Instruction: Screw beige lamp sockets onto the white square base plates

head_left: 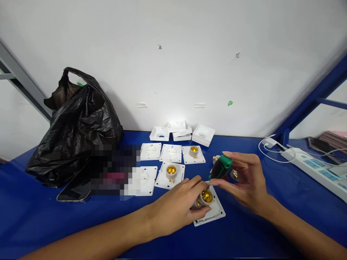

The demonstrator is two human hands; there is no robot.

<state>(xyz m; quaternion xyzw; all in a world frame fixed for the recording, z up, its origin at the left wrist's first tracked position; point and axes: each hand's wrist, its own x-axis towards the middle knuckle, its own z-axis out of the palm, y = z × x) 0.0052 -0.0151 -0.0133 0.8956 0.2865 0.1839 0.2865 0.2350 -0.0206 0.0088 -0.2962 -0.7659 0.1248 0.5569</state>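
My left hand [184,202] is closed around a lamp socket [207,197] with a brass-coloured inside, which sits on a square white base plate [216,212]. In my right hand [248,180] is a green and black screwdriver [221,167], held tilted by its handle. Its lower end is hidden near the socket and my left fingers. Farther back, one base plate [162,177] bears a socket [171,172], and another plate [201,157] bears a second socket [193,151]. More plates, such as a white one [170,153], lie beside them without sockets. Loose socket parts [234,174] rest behind my right hand.
White square covers [204,134] are piled against the wall. A black plastic bag [78,126] and a phone [74,187] lie on the left of the blue table [116,224]. A power strip [317,168] with white cables is at right. A blurred patch hides part of the left side.
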